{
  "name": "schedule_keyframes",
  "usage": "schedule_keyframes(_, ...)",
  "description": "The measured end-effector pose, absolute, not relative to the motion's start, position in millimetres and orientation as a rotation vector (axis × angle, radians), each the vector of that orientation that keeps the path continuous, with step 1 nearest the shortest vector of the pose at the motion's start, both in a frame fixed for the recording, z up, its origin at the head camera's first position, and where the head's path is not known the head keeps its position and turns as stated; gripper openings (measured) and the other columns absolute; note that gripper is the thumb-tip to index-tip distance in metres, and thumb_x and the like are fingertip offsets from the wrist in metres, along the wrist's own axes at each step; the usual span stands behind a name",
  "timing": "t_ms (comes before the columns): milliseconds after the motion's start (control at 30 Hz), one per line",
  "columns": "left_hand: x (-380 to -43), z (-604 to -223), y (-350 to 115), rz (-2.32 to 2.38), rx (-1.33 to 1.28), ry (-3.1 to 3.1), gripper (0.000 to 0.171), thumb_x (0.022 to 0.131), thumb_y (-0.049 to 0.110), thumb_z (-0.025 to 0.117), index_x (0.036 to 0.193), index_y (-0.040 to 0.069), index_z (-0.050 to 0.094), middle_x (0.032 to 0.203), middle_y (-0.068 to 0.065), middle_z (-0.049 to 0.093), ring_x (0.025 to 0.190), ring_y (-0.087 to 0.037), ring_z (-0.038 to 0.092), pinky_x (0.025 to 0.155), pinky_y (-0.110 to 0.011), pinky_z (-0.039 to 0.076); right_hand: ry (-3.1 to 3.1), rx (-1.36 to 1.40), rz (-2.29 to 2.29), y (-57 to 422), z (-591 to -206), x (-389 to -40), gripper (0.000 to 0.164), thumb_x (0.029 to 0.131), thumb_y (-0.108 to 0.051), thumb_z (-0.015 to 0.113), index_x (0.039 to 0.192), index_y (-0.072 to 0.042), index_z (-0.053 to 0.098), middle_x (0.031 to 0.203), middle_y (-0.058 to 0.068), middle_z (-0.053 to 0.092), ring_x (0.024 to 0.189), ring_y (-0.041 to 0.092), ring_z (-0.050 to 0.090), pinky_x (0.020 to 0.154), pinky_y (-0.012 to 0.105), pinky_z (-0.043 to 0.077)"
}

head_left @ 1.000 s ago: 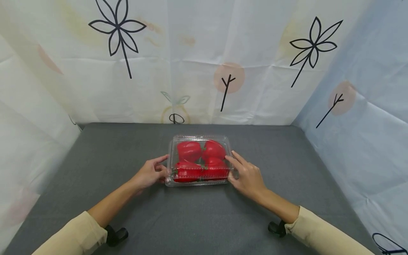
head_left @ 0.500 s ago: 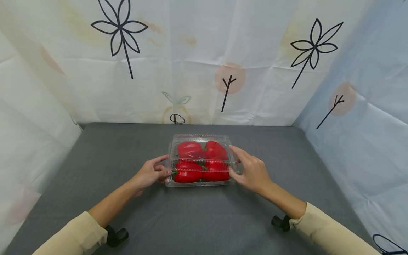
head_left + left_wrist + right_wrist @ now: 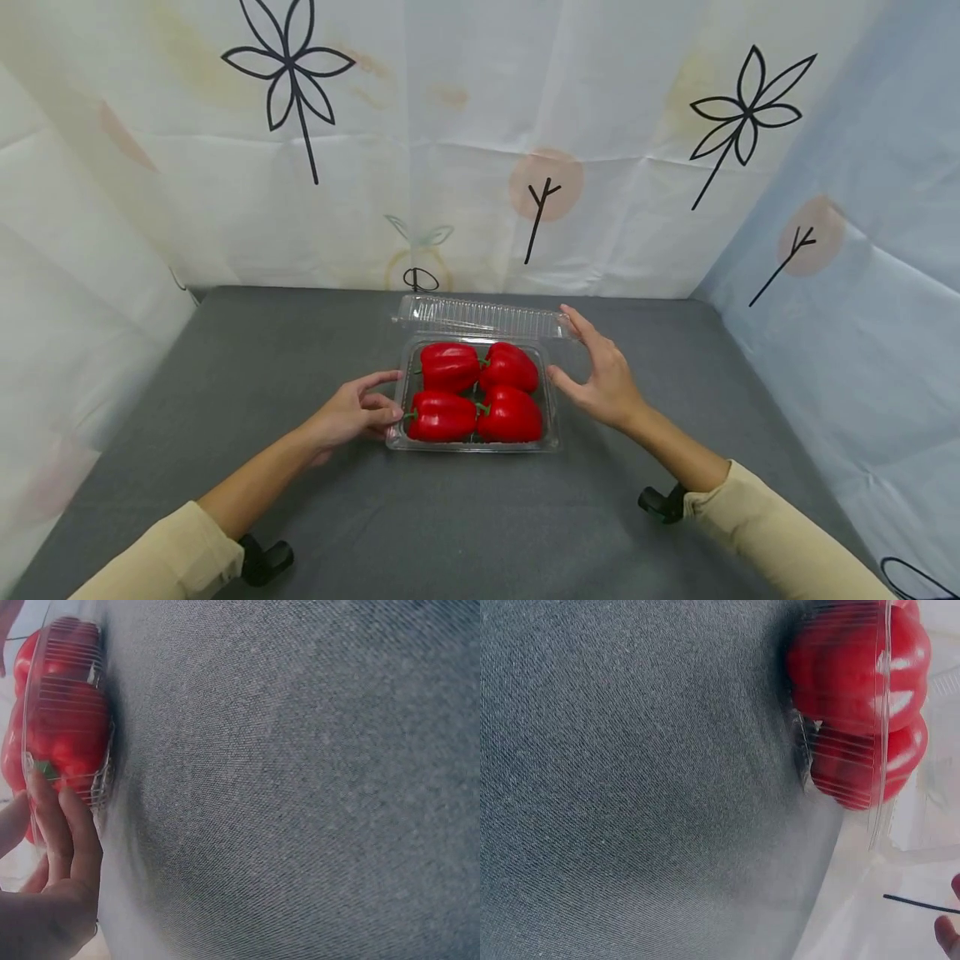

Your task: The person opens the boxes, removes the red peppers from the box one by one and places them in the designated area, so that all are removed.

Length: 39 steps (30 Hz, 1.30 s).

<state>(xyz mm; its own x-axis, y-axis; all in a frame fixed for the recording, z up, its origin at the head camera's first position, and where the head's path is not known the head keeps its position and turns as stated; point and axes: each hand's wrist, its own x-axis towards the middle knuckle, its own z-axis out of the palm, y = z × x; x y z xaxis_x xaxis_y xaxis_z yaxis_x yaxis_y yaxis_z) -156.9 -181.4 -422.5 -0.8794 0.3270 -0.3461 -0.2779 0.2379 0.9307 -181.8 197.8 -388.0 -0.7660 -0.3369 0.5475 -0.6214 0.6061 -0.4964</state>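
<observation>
A clear plastic clamshell box (image 3: 472,447) sits mid-table with its lid (image 3: 487,318) swung up at the back. Inside are several red bell peppers (image 3: 510,415) with green stems, in two rows. My left hand (image 3: 348,414) holds the box's left rim. In the left wrist view its fingers (image 3: 54,832) press the ribbed side wall by a green stem (image 3: 45,769). At the lid's right end is my right hand (image 3: 611,383), fingertips touching the edge, thumb spread apart. Only the tips of the right fingers (image 3: 946,934) enter the right wrist view.
Grey cloth covers the table (image 3: 465,525). White printed fabric (image 3: 480,167) hangs behind it and along both sides. A black strap (image 3: 264,560) is on the left wrist, another black strap (image 3: 662,502) on the right.
The lid has swung up and back off the bell peppers. My right hand has moved up and away with it. The left hand stays at the box's left rim.
</observation>
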Motion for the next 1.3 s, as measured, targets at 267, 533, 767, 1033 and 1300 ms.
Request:
schedule_keyframes(267, -155.2, -422.1, -183.2, 1.72, 0.054, 2.005, 0.071, 0.092, 0.012, 0.072, 0.151, 0.005, 0.034, 0.103, -0.014, 0.068, 0.086, -0.023, 0.066, 0.085, -0.038, 0.06, -2.449, 0.768, 1.198, 195.9, -384.1, -191.8, 0.085, 0.087, -0.007, 0.073, 0.157, -0.015, 0.025, 0.147, 0.016, 0.05, 0.129, 0.035, 0.053, 0.104, 0.063, 0.041)
schedule_keyframes(533, -151.9, -421.3, -183.9, 1.726, 0.095, 1.989, 0.071, 0.092, 0.012, 0.072, 0.151, 0.005, 0.033, 0.103, -0.016, 0.067, 0.087, -0.023, 0.065, 0.086, -0.038, 0.059, -2.473, 0.721, 1.378, 184.0, -366.7, -198.7, 0.089, 0.089, 0.004, 0.068, 0.158, -0.002, 0.013, 0.152, 0.025, 0.039, 0.127, 0.043, 0.052, 0.106, 0.059, 0.038)
schedule_keyframes(767, -150.9, -421.9, -184.7, 1.728, 0.12, 1.951, 0.072, 0.092, 0.01, 0.071, 0.151, 0.004, 0.03, 0.097, -0.012, 0.068, 0.085, -0.023, 0.066, 0.085, -0.039, 0.059, -2.531, 0.657, 1.413, 176.7, -367.5, -211.5, 0.09, 0.091, 0.001, 0.066, 0.159, -0.004, 0.007, 0.154, 0.025, 0.035, 0.131, 0.043, 0.048, 0.107, 0.06, 0.037)
schedule_keyframes(1033, -148.4, -421.7, -180.6, 1.718, 0.094, 1.942, 0.072, 0.091, 0.01, 0.072, 0.15, 0.005, 0.03, 0.097, -0.011, 0.068, 0.084, -0.024, 0.066, 0.085, -0.04, 0.059, -2.584, 0.593, 1.408, 178.0, -388.2, -236.6, 0.084, 0.092, -0.007, 0.067, 0.159, -0.007, 0.015, 0.157, 0.018, 0.033, 0.132, 0.036, 0.049, 0.106, 0.057, 0.04)
schedule_keyframes(1300, -144.7, -423.0, -180.3, 1.73, 0.117, 1.926, 0.07, 0.092, 0.008, 0.07, 0.149, 0.002, 0.029, 0.095, -0.011, 0.067, 0.081, -0.023, 0.066, 0.084, -0.04, 0.06, -2.702, 0.563, 1.396, 176.8, -393.1, -242.8, 0.079, 0.094, -0.01, 0.065, 0.157, -0.001, 0.018, 0.159, 0.019, 0.028, 0.135, 0.038, 0.046, 0.108, 0.058, 0.04)
